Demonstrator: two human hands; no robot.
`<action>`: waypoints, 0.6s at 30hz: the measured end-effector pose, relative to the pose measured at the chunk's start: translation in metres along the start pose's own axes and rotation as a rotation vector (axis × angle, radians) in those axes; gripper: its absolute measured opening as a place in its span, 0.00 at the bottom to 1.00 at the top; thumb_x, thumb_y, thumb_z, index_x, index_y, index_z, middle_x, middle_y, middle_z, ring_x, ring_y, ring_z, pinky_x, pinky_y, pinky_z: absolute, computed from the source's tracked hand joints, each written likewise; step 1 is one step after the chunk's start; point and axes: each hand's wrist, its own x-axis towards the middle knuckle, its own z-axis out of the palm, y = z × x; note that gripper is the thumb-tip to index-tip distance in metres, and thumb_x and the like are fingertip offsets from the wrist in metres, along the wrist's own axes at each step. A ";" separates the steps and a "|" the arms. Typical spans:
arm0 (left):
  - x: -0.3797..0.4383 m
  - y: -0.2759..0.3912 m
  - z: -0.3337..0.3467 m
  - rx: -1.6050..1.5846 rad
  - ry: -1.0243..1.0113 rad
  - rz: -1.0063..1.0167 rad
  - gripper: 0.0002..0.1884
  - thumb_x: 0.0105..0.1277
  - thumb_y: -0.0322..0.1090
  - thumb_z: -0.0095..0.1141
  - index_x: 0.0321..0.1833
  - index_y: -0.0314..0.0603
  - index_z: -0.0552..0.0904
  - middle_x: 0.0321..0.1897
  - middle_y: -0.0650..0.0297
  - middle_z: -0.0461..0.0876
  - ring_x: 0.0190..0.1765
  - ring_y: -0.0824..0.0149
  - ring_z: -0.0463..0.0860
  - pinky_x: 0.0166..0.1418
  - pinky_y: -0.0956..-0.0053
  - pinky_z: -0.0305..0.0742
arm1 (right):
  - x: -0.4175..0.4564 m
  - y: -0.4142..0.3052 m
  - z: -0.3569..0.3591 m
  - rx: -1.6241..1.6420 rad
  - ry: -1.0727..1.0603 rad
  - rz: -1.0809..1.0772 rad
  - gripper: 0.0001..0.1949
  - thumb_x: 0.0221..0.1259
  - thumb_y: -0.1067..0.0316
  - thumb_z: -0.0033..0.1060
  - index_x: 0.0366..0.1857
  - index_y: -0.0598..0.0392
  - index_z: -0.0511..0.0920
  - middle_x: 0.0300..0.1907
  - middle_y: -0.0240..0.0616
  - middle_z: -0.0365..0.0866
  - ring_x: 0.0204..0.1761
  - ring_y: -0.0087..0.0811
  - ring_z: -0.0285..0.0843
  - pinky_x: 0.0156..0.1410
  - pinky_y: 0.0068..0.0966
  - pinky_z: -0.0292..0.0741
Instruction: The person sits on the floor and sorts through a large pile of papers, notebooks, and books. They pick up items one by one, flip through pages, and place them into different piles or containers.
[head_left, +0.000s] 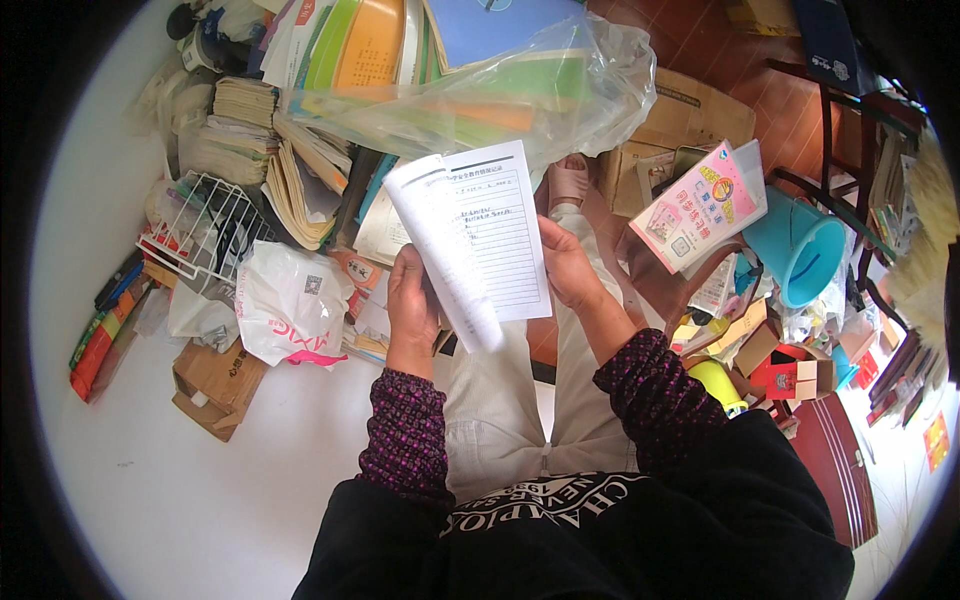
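Note:
In front of me an open paper booklet (499, 232) with ruled pages and handwriting is held between both hands. Its left pages are curled over. My left hand (414, 300) grips the curled left side, thumb on top and fingers mostly hidden beneath. My right hand (568, 262) pinches the right edge of the page, its fingertips partly behind the paper. Beyond the booklet, a clear plastic bag (615, 82) lies over large books with blue, green and orange covers (367, 52).
Stacked old books (244, 112), a white wire rack (202, 225) and a white plastic bag (289, 300) are at left. At right are a pink workbook (697, 206), a blue bucket (810, 255), a cardboard box (675, 112) and a dark chair frame (825, 127).

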 end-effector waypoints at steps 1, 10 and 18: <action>-0.002 0.002 0.004 -0.006 0.021 -0.009 0.15 0.69 0.43 0.43 0.48 0.39 0.75 0.45 0.61 0.79 0.46 0.67 0.78 0.51 0.72 0.75 | 0.000 -0.001 0.000 0.006 0.014 0.013 0.15 0.63 0.74 0.47 0.54 0.57 0.72 0.48 0.33 0.77 0.47 0.23 0.75 0.52 0.19 0.72; 0.002 0.003 -0.005 -0.039 -0.017 -0.001 0.13 0.69 0.43 0.45 0.34 0.42 0.75 0.35 0.65 0.76 0.43 0.71 0.73 0.45 0.77 0.69 | -0.003 0.001 0.004 0.045 0.007 0.037 0.15 0.64 0.72 0.48 0.54 0.57 0.72 0.47 0.32 0.77 0.46 0.21 0.75 0.51 0.19 0.72; 0.004 -0.003 0.021 0.523 -0.149 0.261 0.21 0.57 0.17 0.48 0.55 0.34 0.71 0.50 0.56 0.74 0.54 0.66 0.72 0.58 0.73 0.65 | -0.006 0.000 -0.014 0.119 0.077 0.049 0.13 0.64 0.71 0.49 0.50 0.60 0.73 0.46 0.33 0.76 0.48 0.23 0.72 0.53 0.21 0.70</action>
